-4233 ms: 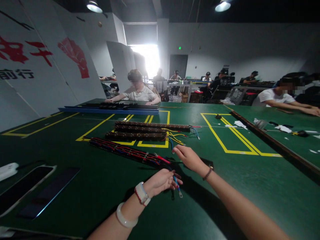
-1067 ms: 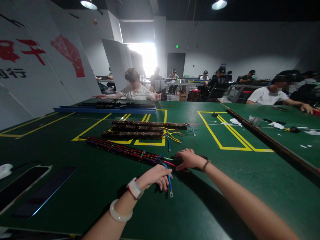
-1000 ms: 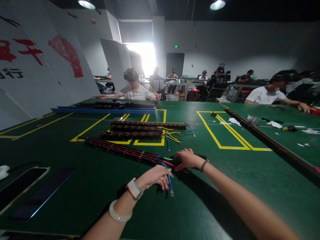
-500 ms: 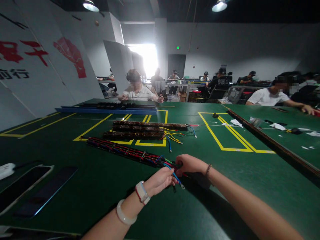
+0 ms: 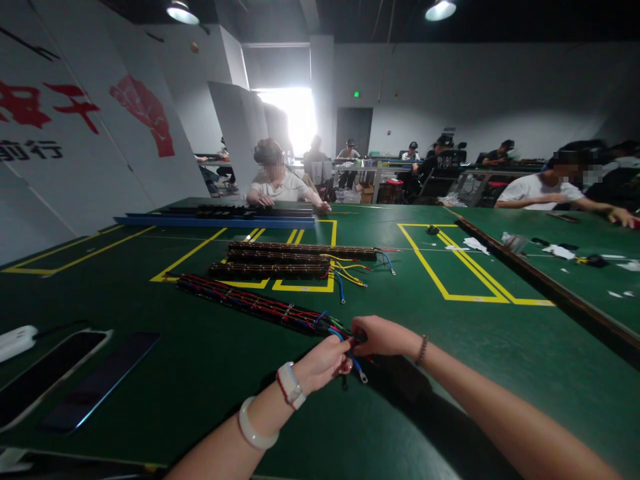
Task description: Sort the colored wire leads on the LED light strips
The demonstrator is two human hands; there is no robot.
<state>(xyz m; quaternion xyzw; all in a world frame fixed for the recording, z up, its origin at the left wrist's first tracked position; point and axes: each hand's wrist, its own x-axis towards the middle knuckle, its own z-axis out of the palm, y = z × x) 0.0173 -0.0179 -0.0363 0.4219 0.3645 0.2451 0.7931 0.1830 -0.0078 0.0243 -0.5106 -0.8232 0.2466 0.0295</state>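
Observation:
A long dark wire bundle (image 5: 250,303) with red, blue and green wires lies slantwise on the green table (image 5: 210,393). At its near right end, my left hand (image 5: 327,362) is closed around the loose wires, and a blue wire with a metal ring terminal (image 5: 363,377) sticks out below the fingers. My right hand (image 5: 383,337) pinches the wires at the same end, its fingertips close to the left ones. Behind lie more dark bundles (image 5: 280,257) with yellow and blue leads.
Two phones (image 5: 97,383) lie at the left, by a white plug (image 5: 17,343). A blue tray (image 5: 215,221) stands at the back, and a long brown strip (image 5: 540,280) crosses the right side. A person (image 5: 280,183) sits opposite; another (image 5: 545,190) is at the right.
My left fingers have closed more round the wires, and the two hands are nearer each other. The blue wire's end has shifted slightly left. The person opposite has lowered both hands toward the table.

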